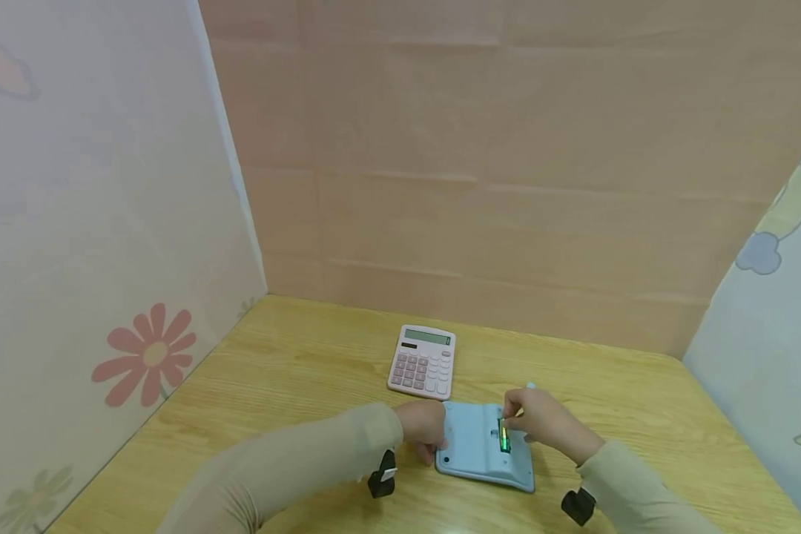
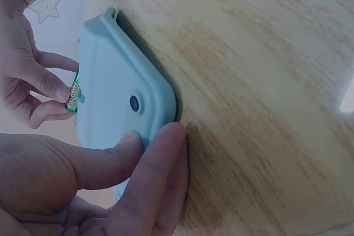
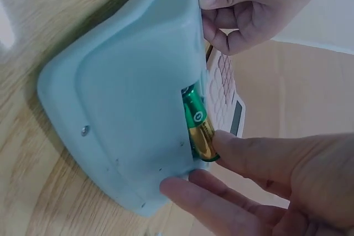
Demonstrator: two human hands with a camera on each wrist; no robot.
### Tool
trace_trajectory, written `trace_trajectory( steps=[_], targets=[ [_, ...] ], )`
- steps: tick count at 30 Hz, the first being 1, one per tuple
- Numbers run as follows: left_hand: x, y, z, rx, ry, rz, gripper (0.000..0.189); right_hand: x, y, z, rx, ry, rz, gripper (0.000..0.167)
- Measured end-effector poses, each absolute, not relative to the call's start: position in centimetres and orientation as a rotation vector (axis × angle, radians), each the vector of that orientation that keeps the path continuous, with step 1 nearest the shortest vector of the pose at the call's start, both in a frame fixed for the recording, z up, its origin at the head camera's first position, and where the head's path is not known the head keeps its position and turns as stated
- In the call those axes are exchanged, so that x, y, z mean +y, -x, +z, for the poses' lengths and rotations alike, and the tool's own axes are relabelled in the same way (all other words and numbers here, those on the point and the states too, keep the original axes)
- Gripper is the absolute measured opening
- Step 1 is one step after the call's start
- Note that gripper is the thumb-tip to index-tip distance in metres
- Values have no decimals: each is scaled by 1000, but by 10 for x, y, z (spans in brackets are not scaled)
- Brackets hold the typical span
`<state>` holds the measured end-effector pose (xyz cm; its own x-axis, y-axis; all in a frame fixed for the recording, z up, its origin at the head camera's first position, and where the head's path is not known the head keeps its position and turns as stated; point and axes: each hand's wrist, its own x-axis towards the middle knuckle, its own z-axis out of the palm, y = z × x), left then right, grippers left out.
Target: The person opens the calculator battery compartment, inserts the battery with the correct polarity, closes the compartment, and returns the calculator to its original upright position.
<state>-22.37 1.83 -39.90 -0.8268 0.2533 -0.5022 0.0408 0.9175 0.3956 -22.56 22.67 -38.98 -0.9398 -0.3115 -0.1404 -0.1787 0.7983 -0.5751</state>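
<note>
A light blue calculator (image 1: 470, 445) lies face down on the table, its battery slot uncovered. A green and gold battery (image 3: 199, 125) sits tilted in the slot, one end raised. My left hand (image 1: 426, 426) grips the calculator's edge, thumb (image 2: 130, 145) on the back and fingers around the side. My right hand (image 1: 550, 423) is at the battery's raised end; its thumb (image 3: 232, 145) presses there, while the forefinger (image 3: 188, 192) lies against the calculator's back.
A pink calculator (image 1: 422, 361) lies face up behind the blue one. A small light blue piece (image 1: 530, 385) shows just beyond my right hand. The wooden table (image 1: 320, 348) meets a brown backdrop (image 1: 480, 222) and patterned side sheets.
</note>
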Motion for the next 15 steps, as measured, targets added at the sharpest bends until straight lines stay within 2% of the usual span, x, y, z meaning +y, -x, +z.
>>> trace_trajectory(
  steps=[15],
  targets=[
    [19,223,-398,2518,-223,478,22,219,226,-386,2829,479,-719,24]
  ],
)
